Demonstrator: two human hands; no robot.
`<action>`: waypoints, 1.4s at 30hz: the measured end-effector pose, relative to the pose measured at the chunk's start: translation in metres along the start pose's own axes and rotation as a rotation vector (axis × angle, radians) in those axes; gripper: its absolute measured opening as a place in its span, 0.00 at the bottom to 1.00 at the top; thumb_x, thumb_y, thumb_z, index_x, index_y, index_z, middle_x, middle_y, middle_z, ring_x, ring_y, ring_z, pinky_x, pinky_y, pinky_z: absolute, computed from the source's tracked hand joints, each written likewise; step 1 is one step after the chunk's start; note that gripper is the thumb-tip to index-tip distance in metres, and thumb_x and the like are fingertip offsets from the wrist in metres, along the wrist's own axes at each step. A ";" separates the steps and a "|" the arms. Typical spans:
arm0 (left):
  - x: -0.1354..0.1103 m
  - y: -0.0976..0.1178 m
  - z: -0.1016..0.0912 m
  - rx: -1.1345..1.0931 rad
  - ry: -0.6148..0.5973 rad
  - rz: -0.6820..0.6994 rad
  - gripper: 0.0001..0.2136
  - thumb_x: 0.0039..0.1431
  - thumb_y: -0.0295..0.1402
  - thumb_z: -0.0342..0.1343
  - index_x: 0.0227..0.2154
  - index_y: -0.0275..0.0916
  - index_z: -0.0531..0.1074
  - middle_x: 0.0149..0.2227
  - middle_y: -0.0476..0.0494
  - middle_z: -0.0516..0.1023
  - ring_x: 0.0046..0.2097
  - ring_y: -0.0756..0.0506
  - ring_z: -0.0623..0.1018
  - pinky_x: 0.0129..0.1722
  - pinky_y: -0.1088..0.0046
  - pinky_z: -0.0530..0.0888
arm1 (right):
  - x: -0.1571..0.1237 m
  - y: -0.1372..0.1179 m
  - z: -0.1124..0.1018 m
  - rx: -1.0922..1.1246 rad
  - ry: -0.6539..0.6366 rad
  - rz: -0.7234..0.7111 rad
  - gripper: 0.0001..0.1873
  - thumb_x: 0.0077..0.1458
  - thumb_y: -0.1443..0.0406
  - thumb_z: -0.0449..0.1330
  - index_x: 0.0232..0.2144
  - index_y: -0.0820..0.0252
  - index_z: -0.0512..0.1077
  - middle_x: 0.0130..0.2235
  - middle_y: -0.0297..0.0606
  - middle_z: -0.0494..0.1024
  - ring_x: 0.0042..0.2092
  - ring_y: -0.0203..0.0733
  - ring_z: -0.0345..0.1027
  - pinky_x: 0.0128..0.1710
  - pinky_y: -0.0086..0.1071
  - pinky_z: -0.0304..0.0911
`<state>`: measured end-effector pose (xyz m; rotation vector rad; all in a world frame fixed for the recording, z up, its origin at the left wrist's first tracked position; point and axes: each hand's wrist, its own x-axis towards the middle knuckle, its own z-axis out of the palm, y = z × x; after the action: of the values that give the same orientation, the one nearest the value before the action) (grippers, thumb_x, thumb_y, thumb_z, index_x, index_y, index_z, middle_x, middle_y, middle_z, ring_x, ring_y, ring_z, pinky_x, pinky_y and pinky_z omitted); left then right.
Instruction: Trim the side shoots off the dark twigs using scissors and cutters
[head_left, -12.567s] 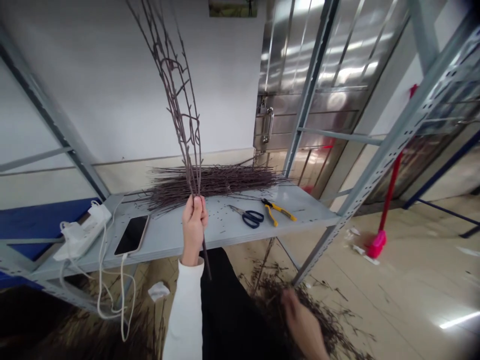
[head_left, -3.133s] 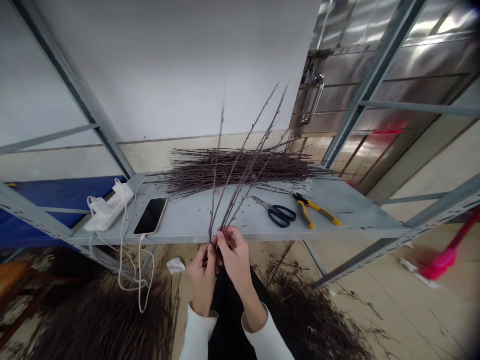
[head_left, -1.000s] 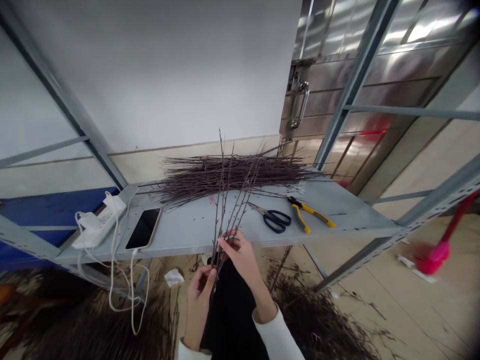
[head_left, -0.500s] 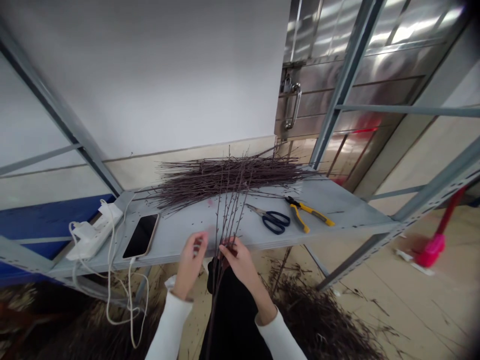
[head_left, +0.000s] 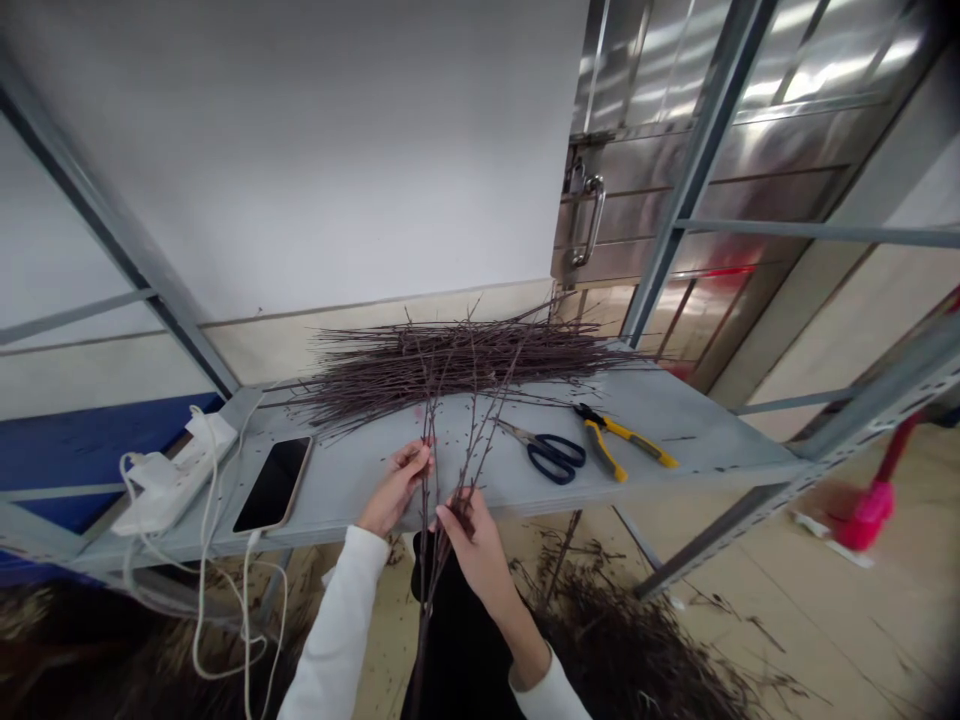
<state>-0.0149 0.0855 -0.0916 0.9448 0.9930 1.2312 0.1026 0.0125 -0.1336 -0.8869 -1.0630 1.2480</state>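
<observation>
The shelf is bounded at its back edge by the pale wall and at its back right corner by a steel post. Along the back edge, most of the length is taken up by a heap of thin twigs. Between heap and front edge a strip of grey surface is left, widest between the phone and the scissors, and strewn with small dark bits. The left end is occupied by a power strip with white cables hung over the front edge. More surface is left toward the front right corner, past the yellow-handled pliers, which lie just beside the scissors.

A branched twig is held at the middle of the front edge. One of its shoots is pinched in the fingertips of the left hand, above the shelf; several stems are gripped lower down by the right hand, at the edge. The twig is dark brown, knobbly with buds, forked low into slender shoots that are fanned upward. Its tips are seen against the heap; whether they touch it cannot be told.
</observation>
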 end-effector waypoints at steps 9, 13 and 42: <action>0.002 0.049 0.004 -0.116 -0.025 0.073 0.12 0.44 0.35 0.67 0.30 0.34 0.74 0.29 0.49 0.73 0.26 0.53 0.73 0.27 0.78 0.70 | 0.001 -0.009 0.009 0.124 0.210 -0.025 0.18 0.51 0.50 0.60 0.31 0.56 0.61 0.26 0.30 0.71 0.29 0.37 0.70 0.31 0.30 0.67; -0.005 0.063 0.020 -0.080 -0.125 0.077 0.13 0.49 0.38 0.64 0.34 0.35 0.73 0.20 0.56 0.63 0.18 0.57 0.62 0.17 0.82 0.61 | -0.002 -0.006 0.009 -0.020 0.003 0.058 0.19 0.53 0.49 0.57 0.35 0.58 0.64 0.26 0.31 0.73 0.27 0.37 0.70 0.27 0.30 0.66; -0.053 0.097 0.053 0.141 -0.168 0.191 0.20 0.56 0.47 0.55 0.46 0.39 0.70 0.15 0.59 0.59 0.15 0.57 0.49 0.12 0.83 0.46 | 0.104 -0.043 -0.187 -1.669 -0.053 -0.269 0.11 0.49 0.63 0.61 0.34 0.66 0.71 0.37 0.53 0.75 0.44 0.55 0.67 0.47 0.42 0.60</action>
<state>0.0035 0.0401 0.0210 1.2560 0.8802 1.2274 0.2941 0.1166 -0.1330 -1.7836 -2.1640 -0.1248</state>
